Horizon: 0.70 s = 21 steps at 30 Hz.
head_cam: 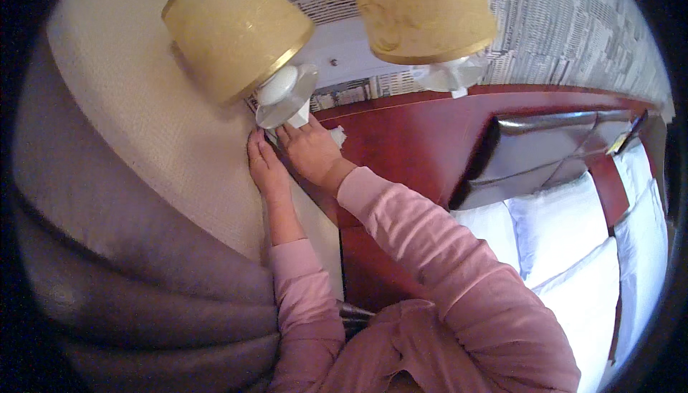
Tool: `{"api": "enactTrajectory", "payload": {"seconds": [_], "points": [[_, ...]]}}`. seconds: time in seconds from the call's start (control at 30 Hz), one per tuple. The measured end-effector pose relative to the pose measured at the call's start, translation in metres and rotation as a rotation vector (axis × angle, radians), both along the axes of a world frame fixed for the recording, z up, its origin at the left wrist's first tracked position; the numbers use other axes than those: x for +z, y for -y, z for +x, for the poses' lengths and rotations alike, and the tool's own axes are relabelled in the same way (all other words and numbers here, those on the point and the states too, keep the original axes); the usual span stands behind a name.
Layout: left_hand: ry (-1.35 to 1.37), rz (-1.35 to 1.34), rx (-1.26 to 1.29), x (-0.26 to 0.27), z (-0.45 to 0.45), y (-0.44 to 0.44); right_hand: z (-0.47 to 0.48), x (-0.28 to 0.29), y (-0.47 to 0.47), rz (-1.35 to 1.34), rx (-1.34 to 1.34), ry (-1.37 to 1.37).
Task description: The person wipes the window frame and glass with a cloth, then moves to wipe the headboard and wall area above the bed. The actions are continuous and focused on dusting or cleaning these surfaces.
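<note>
My left hand (266, 164) lies flat on the beige wall (177, 151) near the corner, its fingers stretched upward with nothing visible in them. Just right of it, my right hand (312, 151) presses a white cloth (338, 136) onto the top corner of the reddish-brown wooden headboard panel (398, 129). Most of the cloth is hidden under that palm. Directly above both hands hangs a wall lamp with a gold shade (236, 33) and a clear glass cup (290, 97) beneath it. The lamp's lower part hides some of my right fingertips.
A second gold lampshade (424, 11) hangs to the right on the same white mount (344, 54). Dark padded leather (548, 146) covers part of the headboard above white pillows (559, 226). Brown padded upholstery (161, 296) fills the lower left. Patterned wallpaper (564, 38) covers the back wall.
</note>
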<state>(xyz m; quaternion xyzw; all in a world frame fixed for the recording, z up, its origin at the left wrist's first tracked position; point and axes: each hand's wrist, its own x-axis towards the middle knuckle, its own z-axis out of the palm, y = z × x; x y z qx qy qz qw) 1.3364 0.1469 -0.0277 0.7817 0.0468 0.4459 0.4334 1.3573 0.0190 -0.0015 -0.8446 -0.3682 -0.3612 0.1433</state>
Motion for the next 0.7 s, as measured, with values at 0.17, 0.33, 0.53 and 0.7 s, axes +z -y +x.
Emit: {"api": "enactTrajectory", "payload": {"seconds": [0.17,0.33,0.53,0.7], "points": [[-0.026,0.104,0.03,-0.004,0.002,-0.002,0.004,-0.004,0.055,0.01,-0.136,0.076],[-0.226,0.432,0.224,-0.001,-0.006,0.043,0.006,-0.011,0.106,0.075,-0.196,0.098],[-0.299,0.725,0.074,0.013,-0.014,0.128,0.006,-0.014,0.141,0.086,-0.25,0.114],[-0.368,0.852,0.041,0.03,-0.014,0.176,0.004,-0.011,0.182,0.09,-0.302,0.089]]}}
